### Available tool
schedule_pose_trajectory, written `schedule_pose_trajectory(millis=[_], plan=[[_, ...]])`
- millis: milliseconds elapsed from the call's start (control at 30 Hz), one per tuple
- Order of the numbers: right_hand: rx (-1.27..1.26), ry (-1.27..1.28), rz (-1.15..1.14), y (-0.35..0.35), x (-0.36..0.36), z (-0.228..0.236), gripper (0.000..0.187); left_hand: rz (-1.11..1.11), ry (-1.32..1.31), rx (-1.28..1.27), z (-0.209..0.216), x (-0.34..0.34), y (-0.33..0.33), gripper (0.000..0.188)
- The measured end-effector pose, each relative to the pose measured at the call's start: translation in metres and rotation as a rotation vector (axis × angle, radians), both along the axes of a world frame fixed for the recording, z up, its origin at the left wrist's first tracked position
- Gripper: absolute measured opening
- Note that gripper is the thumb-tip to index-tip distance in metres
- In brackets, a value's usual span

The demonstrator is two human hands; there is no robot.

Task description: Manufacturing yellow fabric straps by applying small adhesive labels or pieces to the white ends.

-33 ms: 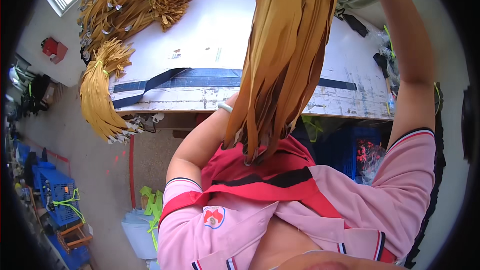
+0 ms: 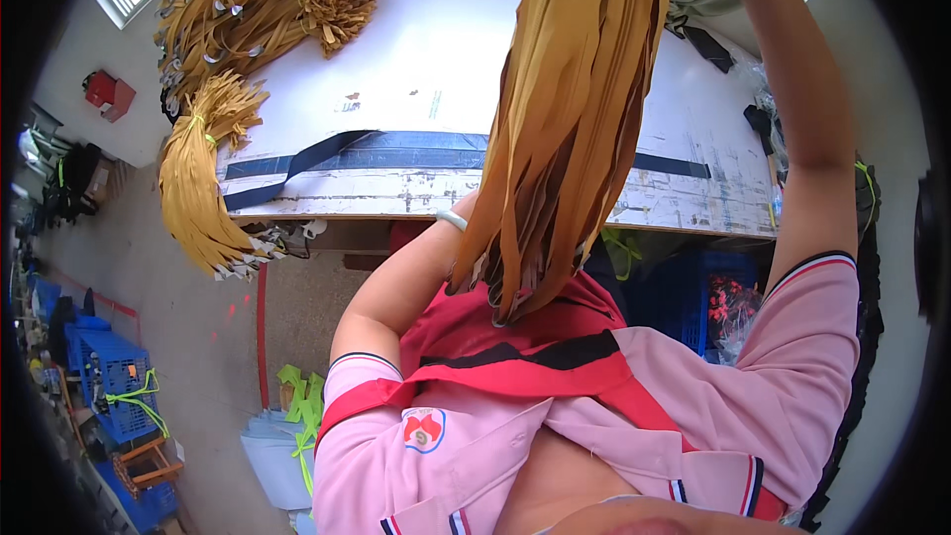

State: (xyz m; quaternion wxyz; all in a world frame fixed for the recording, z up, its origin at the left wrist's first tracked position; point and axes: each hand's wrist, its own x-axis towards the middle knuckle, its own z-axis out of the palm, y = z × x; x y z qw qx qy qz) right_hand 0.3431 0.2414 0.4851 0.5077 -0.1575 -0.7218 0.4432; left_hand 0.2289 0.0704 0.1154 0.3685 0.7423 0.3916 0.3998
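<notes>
A long bundle of flat tan straps (image 2: 584, 89) hangs down in front of me, from the top edge of the view to just above my apron. Its lower ends are loose, and some show dark or pale tips. My left hand (image 2: 465, 206) reaches behind the bundle's left side, a pale bracelet (image 2: 452, 219) round its wrist; the straps hide its fingers. Raised high, my right forearm (image 2: 792, 59) runs out past the top edge near the bundle's upper end, so the right hand is out of sight.
A white-topped table (image 2: 396, 69) carries a dark strap (image 2: 426, 151) near its front edge. Tied tan strap bundles (image 2: 267, 5) are heaped at the far left; a smaller bundle (image 2: 193, 178) droops over the left edge. Blue crates (image 2: 119, 362) stand at the lower left.
The bundle's lower ends have swung slightly right. My right forearm has shifted a little left, and a bit of tan strap now shows at the top edge.
</notes>
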Motion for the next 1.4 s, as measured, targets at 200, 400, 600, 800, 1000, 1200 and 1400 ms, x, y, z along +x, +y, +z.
schedule_pose_trajectory(millis=[200,400,600,800,1000,1200,1400], plan=[[-0.084,-0.124,-0.322,0.132,0.007,-0.172,0.024,-0.035,-0.129,-0.194,-0.056,0.034,-0.02,0.05],[-0.274,-0.266,-0.514,0.21,0.017,-0.322,0.043,-0.101,-0.246,-0.329,-0.086,0.047,-0.024,0.049],[-0.227,-0.582,-0.609,0.217,0.002,-0.403,0.067,-0.093,-0.36,-0.516,-0.121,0.038,-0.045,0.048],[0.042,-0.913,-0.536,0.153,0.016,-0.463,0.087,-0.142,-0.529,-0.687,-0.155,0.018,-0.09,0.047],[0.363,-1.193,-0.734,0.129,0.004,-0.484,0.062,-0.188,-0.667,-0.853,-0.183,0.048,-0.079,0.045],[0.169,-1.086,-0.653,0.197,-0.002,-0.479,0.077,-0.178,-0.783,-0.927,-0.192,0.108,-0.055,0.044],[0.185,-1.064,-0.717,0.184,-0.004,-0.477,0.077,0.216,-0.191,-0.498,-0.181,0.055,-0.104,0.039]])
